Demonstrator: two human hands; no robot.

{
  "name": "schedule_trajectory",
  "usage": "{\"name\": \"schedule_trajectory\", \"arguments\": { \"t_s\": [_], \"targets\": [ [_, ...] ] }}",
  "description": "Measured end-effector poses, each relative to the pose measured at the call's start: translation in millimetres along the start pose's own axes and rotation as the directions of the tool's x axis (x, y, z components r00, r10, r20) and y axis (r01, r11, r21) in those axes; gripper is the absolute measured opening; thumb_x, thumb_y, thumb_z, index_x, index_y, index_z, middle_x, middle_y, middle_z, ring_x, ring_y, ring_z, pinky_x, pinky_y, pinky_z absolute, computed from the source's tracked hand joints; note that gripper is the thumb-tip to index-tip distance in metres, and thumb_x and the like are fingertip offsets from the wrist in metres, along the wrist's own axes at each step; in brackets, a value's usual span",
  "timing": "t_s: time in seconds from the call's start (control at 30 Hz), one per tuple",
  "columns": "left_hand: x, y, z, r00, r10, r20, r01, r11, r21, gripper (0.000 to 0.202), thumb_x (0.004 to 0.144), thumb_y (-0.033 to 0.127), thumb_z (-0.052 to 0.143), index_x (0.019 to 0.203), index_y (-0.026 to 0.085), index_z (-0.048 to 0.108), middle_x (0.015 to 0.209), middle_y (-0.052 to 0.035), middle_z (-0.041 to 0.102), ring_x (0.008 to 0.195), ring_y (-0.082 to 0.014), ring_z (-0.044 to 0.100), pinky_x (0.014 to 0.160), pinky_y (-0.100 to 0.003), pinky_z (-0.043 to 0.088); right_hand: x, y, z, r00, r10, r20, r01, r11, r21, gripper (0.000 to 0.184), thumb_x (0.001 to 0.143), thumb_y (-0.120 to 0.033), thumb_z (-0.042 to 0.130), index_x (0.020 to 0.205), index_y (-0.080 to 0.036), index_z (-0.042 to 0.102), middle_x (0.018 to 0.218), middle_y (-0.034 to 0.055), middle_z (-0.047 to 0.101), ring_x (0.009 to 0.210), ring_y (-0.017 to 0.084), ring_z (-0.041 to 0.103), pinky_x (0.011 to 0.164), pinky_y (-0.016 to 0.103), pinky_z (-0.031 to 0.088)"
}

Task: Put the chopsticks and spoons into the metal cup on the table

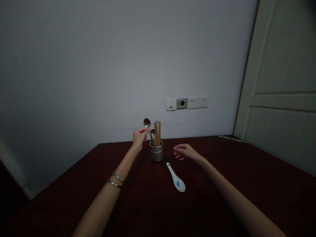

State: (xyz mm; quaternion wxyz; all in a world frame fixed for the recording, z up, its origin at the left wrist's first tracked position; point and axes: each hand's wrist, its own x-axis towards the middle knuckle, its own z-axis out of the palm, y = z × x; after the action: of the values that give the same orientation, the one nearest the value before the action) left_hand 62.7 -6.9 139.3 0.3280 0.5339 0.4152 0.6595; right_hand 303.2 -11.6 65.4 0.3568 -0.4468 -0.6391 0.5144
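My left hand [140,137] pinches a metal spoon [147,123] just below its bowl, and the spoon's handle runs down into a grey utensil holder [157,155]. Wooden chopsticks [157,133] and a smaller metal spoon [153,132] also stand in the holder. To the right of it, my right hand [185,152] hovers above the table with its fingers loosely bent and apart, holding nothing. A white ceramic spoon [177,180] with a blue mark lies on the table in front of the holder, its handle pointing toward it.
The dark red table [138,207] meets a pale wall [123,65] at the back. Sockets and a switch [182,103] are set in the wall above the table. A panelled door [278,82] stands at the right, and a flat strip [232,139] lies near the back right corner.
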Motion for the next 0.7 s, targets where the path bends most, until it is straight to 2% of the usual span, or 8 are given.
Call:
{"name": "schedule_trajectory", "arguments": {
  "t_s": [0.1, 0.3, 0.5, 0.7],
  "targets": [
    [18, -4, 0.2, 0.998, 0.005, -0.058, 0.0, 0.996, 0.085, 0.03, 0.054, 0.038, 0.07, 0.062, 0.01, 0.062, 0.037, 0.007, 0.036, 0.032, -0.0032, 0.029, 0.033, -0.018, 0.021, 3, 13, -10, 0.997, 0.05, -0.066, -0.049, 0.999, 0.012, 0.028, 0.076, -0.038, 0.056, 0.09, -0.014, 0.056, 0.079, 0.0077, 0.065, 0.058, 0.011, 0.062, 0.047, 0.019, 0.049],
    [32, -25, 6.1, 0.99, -0.011, -0.141, 0.038, 0.98, 0.193, 0.025, 0.054, 0.034, 0.069, 0.061, 0.01, 0.066, 0.034, 0.0063, 0.038, 0.034, -0.0045, 0.03, 0.037, -0.019, 0.021, 3, 27, -16, 0.99, 0.108, -0.086, -0.108, 0.994, 0.003, 0.029, 0.075, -0.038, 0.057, 0.091, -0.014, 0.056, 0.082, 0.0085, 0.065, 0.059, 0.011, 0.062, 0.046, 0.018, 0.048],
    [35, -58, 4.1, 0.985, 0.04, -0.168, 0.006, 0.965, 0.262, 0.019, 0.053, 0.029, 0.07, 0.058, 0.011, 0.067, 0.052, -0.0026, 0.059, 0.051, -0.0104, 0.048, 0.049, -0.02, 0.032, 7, 34, -16, 0.993, 0.109, -0.038, -0.11, 0.994, -0.014, 0.031, 0.074, -0.039, 0.058, 0.091, -0.013, 0.055, 0.08, 0.0082, 0.065, 0.059, 0.011, 0.061, 0.046, 0.018, 0.048],
    [27, -78, 0.7, 0.987, -0.007, -0.159, 0.048, 0.966, 0.254, 0.019, 0.053, 0.029, 0.07, 0.06, 0.011, 0.068, 0.057, -0.0045, 0.063, 0.053, -0.0121, 0.053, 0.052, -0.021, 0.035, 4, 30, -11, 0.993, 0.12, 0.005, -0.119, 0.992, -0.046, 0.031, 0.072, -0.038, 0.059, 0.091, -0.014, 0.056, 0.08, 0.0079, 0.066, 0.06, 0.011, 0.062, 0.046, 0.018, 0.048]
  ]
}}
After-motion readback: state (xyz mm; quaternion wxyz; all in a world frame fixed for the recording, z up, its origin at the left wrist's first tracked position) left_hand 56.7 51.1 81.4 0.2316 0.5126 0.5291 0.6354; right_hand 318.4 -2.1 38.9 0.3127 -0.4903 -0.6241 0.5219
